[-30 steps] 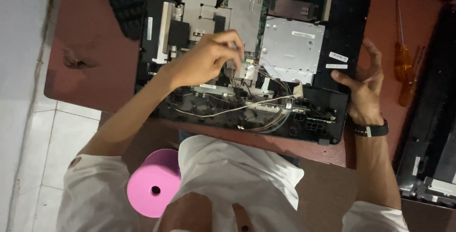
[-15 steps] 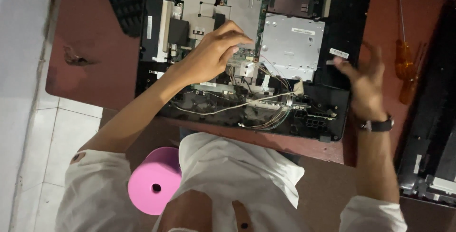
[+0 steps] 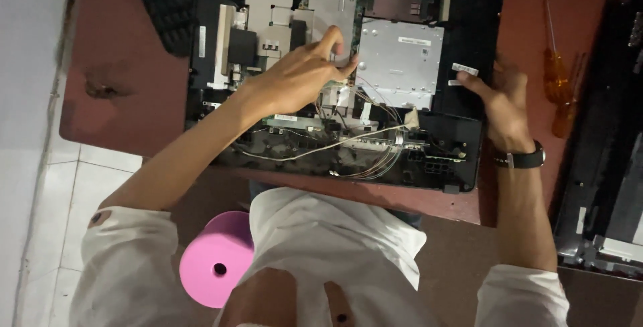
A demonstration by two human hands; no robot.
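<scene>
Left hand point(image 3: 301, 76) reaching over the middle of the opened computer chassis point(image 3: 469, 146), grip pressed together: thumb and forefinger tips meeting at the seam between the grey shielded board point(image 3: 331, 5) and the silver drive cage point(image 3: 398, 59). Pinching something small there, most likely a connector or a screw, though too small to tell which. Right hand point(image 3: 502, 102) resting at the chassis's right edge, fingers loosely spread and laid flat on the black frame, holding nothing, bracing the case.

To do this well: best to keep the pinch low on the part itself, not on the thin white and grey wires point(image 3: 335, 146) looping just below the fingers. Better a straight, gentle pull than a twist, with the wrist lifted clear of the wire bundle. Worth keeping the right hand's weight on the frame, lest the chassis slide on the red-brown desk point(image 3: 120, 52).

Further out: two orange-handled screwdrivers point(image 3: 559, 82) lying on the desk just right of the chassis, near the right hand; a black keyboard point(image 3: 164, 5) at the upper left; a pink roll point(image 3: 218, 267) below the desk's edge, beside the white shirt.
</scene>
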